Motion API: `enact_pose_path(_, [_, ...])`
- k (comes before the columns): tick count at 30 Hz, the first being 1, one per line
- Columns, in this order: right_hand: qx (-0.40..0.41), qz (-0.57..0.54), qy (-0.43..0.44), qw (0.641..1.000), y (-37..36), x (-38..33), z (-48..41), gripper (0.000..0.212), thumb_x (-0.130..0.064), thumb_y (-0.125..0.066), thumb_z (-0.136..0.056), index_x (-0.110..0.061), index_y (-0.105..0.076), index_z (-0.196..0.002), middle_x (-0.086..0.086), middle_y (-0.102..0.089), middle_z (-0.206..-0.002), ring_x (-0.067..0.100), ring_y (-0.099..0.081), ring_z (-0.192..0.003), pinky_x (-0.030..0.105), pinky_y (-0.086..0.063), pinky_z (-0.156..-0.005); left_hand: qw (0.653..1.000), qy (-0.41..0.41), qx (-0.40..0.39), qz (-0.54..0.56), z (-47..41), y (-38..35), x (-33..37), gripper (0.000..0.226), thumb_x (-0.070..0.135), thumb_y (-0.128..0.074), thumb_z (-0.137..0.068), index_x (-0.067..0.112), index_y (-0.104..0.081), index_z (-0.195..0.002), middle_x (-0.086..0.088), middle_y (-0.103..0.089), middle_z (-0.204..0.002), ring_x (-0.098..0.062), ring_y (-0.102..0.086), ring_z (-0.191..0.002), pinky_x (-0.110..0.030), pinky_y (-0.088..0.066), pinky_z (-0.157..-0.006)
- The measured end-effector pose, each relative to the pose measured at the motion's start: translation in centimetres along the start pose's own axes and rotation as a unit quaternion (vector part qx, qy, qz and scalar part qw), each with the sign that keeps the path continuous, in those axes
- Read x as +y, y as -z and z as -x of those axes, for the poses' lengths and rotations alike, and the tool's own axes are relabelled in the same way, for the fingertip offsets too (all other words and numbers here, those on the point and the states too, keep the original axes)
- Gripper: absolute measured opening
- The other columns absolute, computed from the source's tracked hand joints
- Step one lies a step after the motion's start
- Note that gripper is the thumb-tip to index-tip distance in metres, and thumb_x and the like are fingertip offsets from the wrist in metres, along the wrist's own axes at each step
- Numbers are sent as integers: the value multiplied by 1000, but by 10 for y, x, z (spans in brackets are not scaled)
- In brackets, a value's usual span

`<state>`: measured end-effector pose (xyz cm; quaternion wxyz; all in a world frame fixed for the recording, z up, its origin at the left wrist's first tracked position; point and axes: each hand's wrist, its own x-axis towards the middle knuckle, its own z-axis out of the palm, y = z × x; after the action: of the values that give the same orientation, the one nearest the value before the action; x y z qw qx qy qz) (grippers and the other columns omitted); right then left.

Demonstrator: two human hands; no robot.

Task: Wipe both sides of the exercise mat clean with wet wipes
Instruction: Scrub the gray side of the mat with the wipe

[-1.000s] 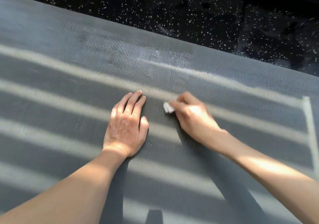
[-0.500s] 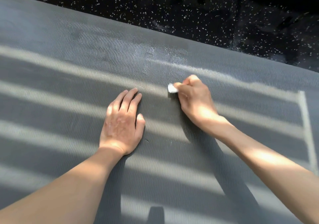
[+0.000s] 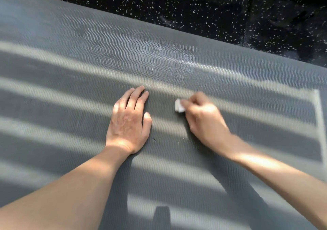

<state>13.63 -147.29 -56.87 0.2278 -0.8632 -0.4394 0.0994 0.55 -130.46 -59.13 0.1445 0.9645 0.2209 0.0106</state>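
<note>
The grey exercise mat [image 3: 70, 66] lies flat and fills most of the view. Its surface is ribbed with fine wavy lines and crossed by bands of sunlight and shadow. Beyond its far edge, at twelve o'clock, runs a black floor [image 3: 194, 8] speckled with white flecks.

The left hand [image 3: 128, 121] rests palm down on the mat near the middle of the view. Its grip is apart: the fingers are straight and close together, pointing toward one o'clock, and the thumb lies out to the side.

At three o'clock from it, near but not touching, the right hand [image 3: 205, 120] is down on the mat and blurred. Its grip is clamped on a small, bunched white wet wipe [image 3: 179, 105]. The wipe shows at the fingertips, at ten o'clock of that hand, and touches the mat.

At twelve o'clock from the two hands, close to the far edge, a patch of the mat glistens with wet streaks [image 3: 169, 52]. Both forearms [image 3: 70, 194] are bare and reach in from six o'clock.
</note>
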Motion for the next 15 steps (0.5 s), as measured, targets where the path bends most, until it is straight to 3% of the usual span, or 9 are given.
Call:
enact_pose_path(1, [-40, -9, 2, 999, -2, -13, 15, 23, -26, -45, -94, -11, -62, -94, 7, -51, -86, 27, -51, -68, 38, -46, -59, 1000, 0, 0, 0, 0, 0, 0, 59, 32, -35, -88, 7, -48, -140, -5, -42, -151, -27, -35, -139, -46, -33, -110])
enact_pose_path(3, [-81, -12, 85, 993, -8, -22, 38, 24, -32, -40, -98, -18, -59, -100, 4, -52, -93, 23, -49, -76, 38, -41, -66, 1000, -2, 1, -1, 0, 0, 0, 59, 32, -35, -88, 7, -48, -140, -6, -42, -151, -27, -35, -138, -46, -33, -109])
enact_pose_path(5, [-107, -32, 67, 991, -1, -16, 24, 19, -31, -45, -97, -20, -61, -100, 1, -51, -93, 22, -52, -77, 35, -44, -66, 1000, -2, 3, -2, 0, 0, 0, 59, 32, -35, -88, 7, -48, -140, -6, -42, -151, -27, -35, -138, -45, -32, -109])
enact_pose_path(9, [-10, -5, 1, 1000, 3, 4, -3, 16, -10, -53, -89, -7, -67, -96, 9, -54, -86, 32, -57, -66, 36, -51, -58, 1000, -3, 3, 2, 1, 1, 2, 60, 33, -33, -89, 7, -48, -140, -6, -42, -151, -27, -34, -139, -45, -31, -110])
enact_pose_path(12, [-69, -12, -20, 997, -11, -17, 36, 21, -39, -52, -92, -19, -57, -85, -4, -51, -73, 16, -50, -68, 36, -39, -64, 1000, -4, 5, 8, 1, 0, 1, 59, 32, -34, -88, 7, -48, -140, -6, -43, -151, -27, -34, -139, -45, -31, -110])
enact_pose_path(15, [-130, -6, 96, 987, -13, -37, 62, 35, -55, -41, -88, -22, -51, -88, -9, -47, -72, 10, -44, -67, 27, -36, -61, 1000, -6, 10, 9, 1, 1, 1, 59, 31, -34, -89, 6, -48, -140, -7, -43, -150, -27, -34, -139, -46, -31, -110])
